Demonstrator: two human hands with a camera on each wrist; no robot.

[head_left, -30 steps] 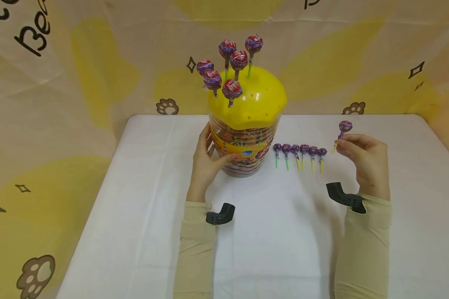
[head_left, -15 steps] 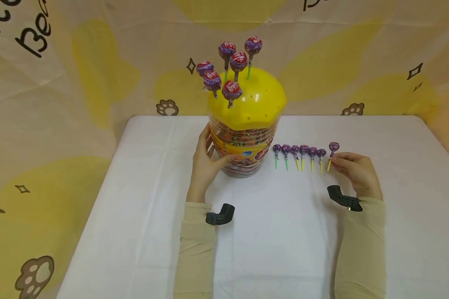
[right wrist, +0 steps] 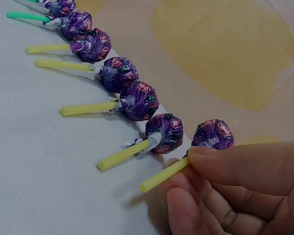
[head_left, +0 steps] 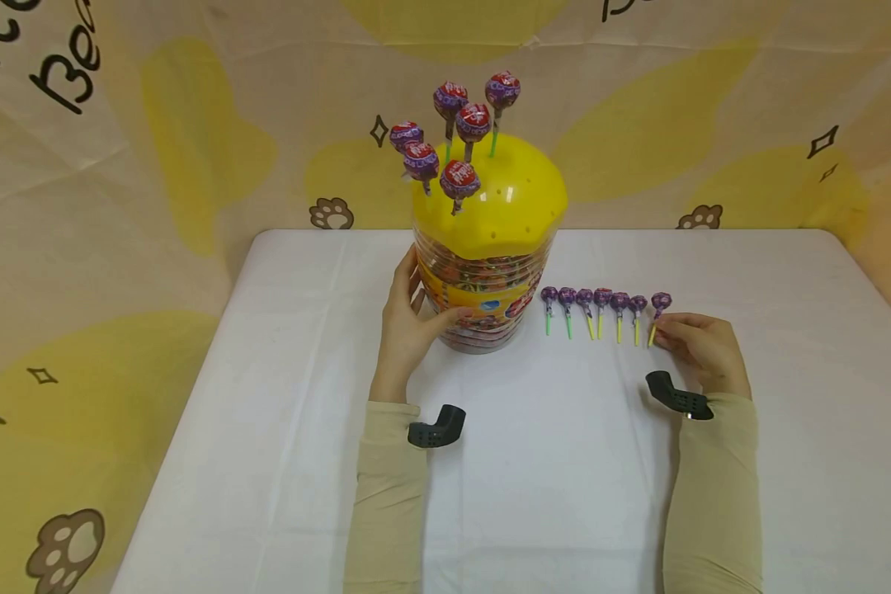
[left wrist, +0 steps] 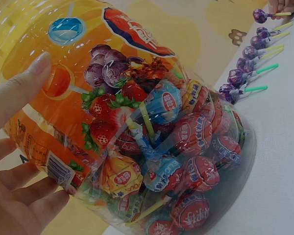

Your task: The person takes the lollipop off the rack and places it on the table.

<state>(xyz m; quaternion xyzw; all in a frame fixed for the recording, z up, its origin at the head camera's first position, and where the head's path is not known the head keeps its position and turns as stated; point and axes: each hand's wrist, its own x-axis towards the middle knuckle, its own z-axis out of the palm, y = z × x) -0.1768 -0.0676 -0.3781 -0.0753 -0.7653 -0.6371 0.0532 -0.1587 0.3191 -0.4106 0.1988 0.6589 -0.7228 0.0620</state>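
Note:
A clear jar [head_left: 483, 326] of wrapped lollipops, topped by a yellow lid [head_left: 512, 194], stands on the table. Several purple-and-red lollipops [head_left: 460, 179] stick up from the lid's left and back. My left hand [head_left: 408, 330] grips the jar's left side, its thumb across the orange label [left wrist: 63, 107]. To the right of the jar, purple lollipops [head_left: 585, 299] lie in a row, sticks toward me. At the row's right end my right hand [head_left: 705, 346] pinches the yellow stick of one purple lollipop [right wrist: 213, 134] between thumb and finger, close beside its neighbour.
The white table [head_left: 327, 495] ends at a back edge against a patterned cloth [head_left: 638, 107]. Small holes dot the front and right of the lid. A black wrist mount [head_left: 436, 426] sits on the left sleeve, and another mount [head_left: 679, 398] on the right.
My right hand has come down and to the left with the lollipop, from above the table to the row's right end. The left hand and the jar stay in place.

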